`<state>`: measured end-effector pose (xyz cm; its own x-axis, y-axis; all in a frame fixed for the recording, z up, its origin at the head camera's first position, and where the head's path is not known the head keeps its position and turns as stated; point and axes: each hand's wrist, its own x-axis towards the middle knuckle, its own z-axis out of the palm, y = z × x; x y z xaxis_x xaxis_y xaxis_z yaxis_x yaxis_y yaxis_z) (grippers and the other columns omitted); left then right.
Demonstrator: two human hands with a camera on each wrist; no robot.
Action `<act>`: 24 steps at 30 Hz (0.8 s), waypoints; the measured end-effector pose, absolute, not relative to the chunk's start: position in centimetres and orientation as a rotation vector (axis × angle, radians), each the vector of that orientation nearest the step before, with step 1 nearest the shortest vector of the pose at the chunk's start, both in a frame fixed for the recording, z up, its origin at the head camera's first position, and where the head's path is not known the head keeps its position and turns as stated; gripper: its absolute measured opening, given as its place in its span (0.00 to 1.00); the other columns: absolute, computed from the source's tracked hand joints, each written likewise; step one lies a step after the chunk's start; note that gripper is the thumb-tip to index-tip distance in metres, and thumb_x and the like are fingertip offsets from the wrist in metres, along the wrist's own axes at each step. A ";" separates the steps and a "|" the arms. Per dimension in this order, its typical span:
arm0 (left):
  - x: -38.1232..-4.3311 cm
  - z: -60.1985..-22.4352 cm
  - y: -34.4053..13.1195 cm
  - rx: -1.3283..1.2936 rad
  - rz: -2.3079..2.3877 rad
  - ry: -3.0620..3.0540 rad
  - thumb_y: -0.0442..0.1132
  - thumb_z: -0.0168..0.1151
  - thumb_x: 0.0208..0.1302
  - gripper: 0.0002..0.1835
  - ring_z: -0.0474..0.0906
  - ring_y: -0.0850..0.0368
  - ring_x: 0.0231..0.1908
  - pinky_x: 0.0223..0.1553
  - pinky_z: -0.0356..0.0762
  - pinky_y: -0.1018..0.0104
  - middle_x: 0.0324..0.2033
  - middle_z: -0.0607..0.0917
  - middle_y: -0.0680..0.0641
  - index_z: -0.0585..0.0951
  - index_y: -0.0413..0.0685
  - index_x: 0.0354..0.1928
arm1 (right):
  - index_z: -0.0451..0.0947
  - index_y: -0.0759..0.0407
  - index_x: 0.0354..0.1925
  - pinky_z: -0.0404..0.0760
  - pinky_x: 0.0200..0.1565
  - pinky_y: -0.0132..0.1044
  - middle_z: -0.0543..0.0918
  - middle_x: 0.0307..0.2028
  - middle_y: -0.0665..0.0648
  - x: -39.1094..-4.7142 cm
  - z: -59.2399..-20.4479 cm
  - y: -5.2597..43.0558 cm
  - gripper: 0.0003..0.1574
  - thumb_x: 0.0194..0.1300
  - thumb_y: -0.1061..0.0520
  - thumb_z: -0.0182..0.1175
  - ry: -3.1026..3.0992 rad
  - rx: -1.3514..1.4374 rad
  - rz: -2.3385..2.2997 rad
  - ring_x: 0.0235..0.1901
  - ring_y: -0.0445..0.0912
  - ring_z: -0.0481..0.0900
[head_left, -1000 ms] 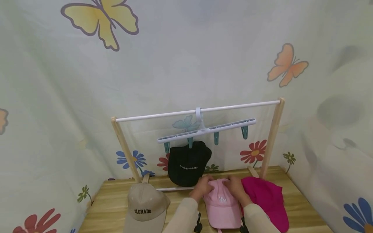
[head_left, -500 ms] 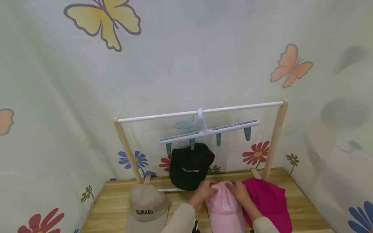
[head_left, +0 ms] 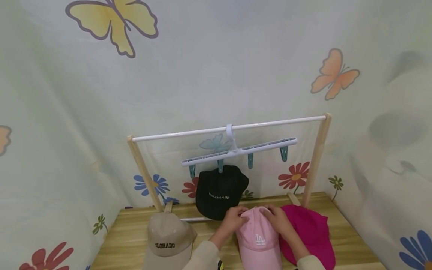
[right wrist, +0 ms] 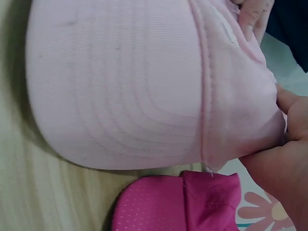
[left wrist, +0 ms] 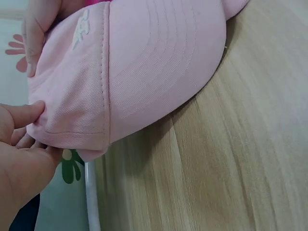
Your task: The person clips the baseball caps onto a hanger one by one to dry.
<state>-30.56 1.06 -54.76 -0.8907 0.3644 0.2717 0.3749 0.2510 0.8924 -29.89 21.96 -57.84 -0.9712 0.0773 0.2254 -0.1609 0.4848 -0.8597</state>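
A pink baseball cap with white LA lettering faces me at the front of the table, brim toward me. My left hand pinches the left side of its crown; in the left wrist view the thumb presses the front while the fingers go behind the fabric. My right hand grips the crown's other side, its thumb in front. Part of its fingers is hidden behind the cap in the right wrist view. Behind and left, a black cap marked COLORADO hangs from a green clip.
A white hanger bar with several clips hangs from the rack's white rod. Wooden posts stand at both ends. A beige cap lies left, a magenta cap right, close beside the pink one, on the wooden table.
The pink cap's brim has come toward me and now runs past the lower edge of the head view. Both hands keep their hold on the crown. The black cap has shifted slightly right.
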 end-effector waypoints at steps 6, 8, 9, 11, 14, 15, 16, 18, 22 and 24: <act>-32.8 -57.9 1.5 -0.615 -1.825 -2.508 0.23 0.66 0.57 0.11 0.83 0.58 0.38 0.40 0.81 0.68 0.38 0.90 0.41 0.86 0.34 0.43 | 0.84 0.63 0.45 0.79 0.42 0.39 0.86 0.41 0.59 -29.4 -56.6 21.8 0.11 0.73 0.56 0.62 -2.521 0.098 1.479 0.39 0.46 0.80; -32.6 -57.7 1.3 -0.608 -1.859 -2.501 0.23 0.66 0.58 0.11 0.83 0.59 0.38 0.39 0.80 0.68 0.38 0.90 0.41 0.87 0.35 0.43 | 0.84 0.62 0.44 0.78 0.41 0.38 0.86 0.41 0.57 -29.2 -56.2 21.8 0.11 0.74 0.55 0.61 -2.524 0.085 1.517 0.38 0.44 0.79; -32.5 -57.6 1.3 -0.607 -1.883 -2.496 0.23 0.66 0.58 0.11 0.82 0.59 0.37 0.39 0.80 0.68 0.38 0.90 0.42 0.87 0.35 0.43 | 0.83 0.62 0.45 0.77 0.40 0.38 0.86 0.41 0.57 -29.0 -56.0 21.8 0.11 0.74 0.54 0.61 -2.520 0.078 1.559 0.37 0.44 0.79; -32.4 -57.3 1.0 -0.608 -1.899 -2.496 0.24 0.65 0.58 0.11 0.82 0.60 0.37 0.39 0.80 0.69 0.38 0.90 0.43 0.87 0.36 0.44 | 0.83 0.62 0.45 0.77 0.40 0.36 0.85 0.41 0.57 -28.6 -55.6 21.9 0.13 0.75 0.53 0.60 -2.515 0.084 1.642 0.37 0.44 0.78; -32.1 -56.8 0.6 -0.630 -1.890 -2.494 0.25 0.66 0.58 0.11 0.81 0.61 0.36 0.38 0.80 0.69 0.38 0.90 0.44 0.87 0.37 0.44 | 0.82 0.63 0.46 0.77 0.39 0.35 0.84 0.41 0.57 -28.2 -55.1 22.1 0.15 0.75 0.52 0.60 -2.498 0.113 1.754 0.37 0.44 0.77; -31.9 -56.5 0.5 -0.637 -1.880 -2.498 0.25 0.65 0.58 0.12 0.81 0.62 0.36 0.38 0.79 0.70 0.37 0.90 0.45 0.88 0.37 0.44 | 0.82 0.63 0.46 0.77 0.39 0.35 0.84 0.41 0.57 -28.1 -54.9 22.1 0.15 0.75 0.52 0.60 -2.491 0.131 1.777 0.37 0.44 0.77; -31.8 -56.3 0.3 -0.647 -1.868 -2.499 0.26 0.65 0.58 0.12 0.81 0.62 0.35 0.38 0.79 0.70 0.37 0.90 0.45 0.88 0.38 0.43 | 0.82 0.63 0.46 0.78 0.39 0.35 0.84 0.41 0.57 -28.0 -54.7 22.2 0.15 0.75 0.51 0.60 -2.489 0.150 1.788 0.37 0.45 0.77; -31.5 -55.8 0.1 -0.664 -1.899 -2.478 0.25 0.65 0.57 0.12 0.81 0.62 0.35 0.37 0.79 0.71 0.38 0.90 0.44 0.88 0.37 0.44 | 0.82 0.63 0.45 0.78 0.39 0.35 0.84 0.41 0.57 -27.9 -54.4 22.2 0.16 0.75 0.51 0.60 -2.485 0.184 1.806 0.37 0.45 0.78; -31.0 -55.1 -0.1 -0.656 -2.036 -2.430 0.23 0.63 0.56 0.14 0.81 0.59 0.36 0.36 0.78 0.72 0.39 0.89 0.42 0.87 0.36 0.44 | 0.82 0.63 0.46 0.80 0.42 0.35 0.85 0.45 0.60 -27.5 -53.5 22.3 0.16 0.75 0.50 0.60 -2.481 0.253 1.847 0.40 0.46 0.79; -30.8 -54.7 -0.2 -0.637 -2.107 -2.408 0.22 0.61 0.55 0.15 0.81 0.57 0.37 0.36 0.78 0.72 0.39 0.89 0.41 0.87 0.35 0.45 | 0.81 0.63 0.47 0.80 0.43 0.35 0.85 0.47 0.60 -27.3 -53.0 22.4 0.17 0.75 0.50 0.60 -2.488 0.269 1.859 0.42 0.47 0.79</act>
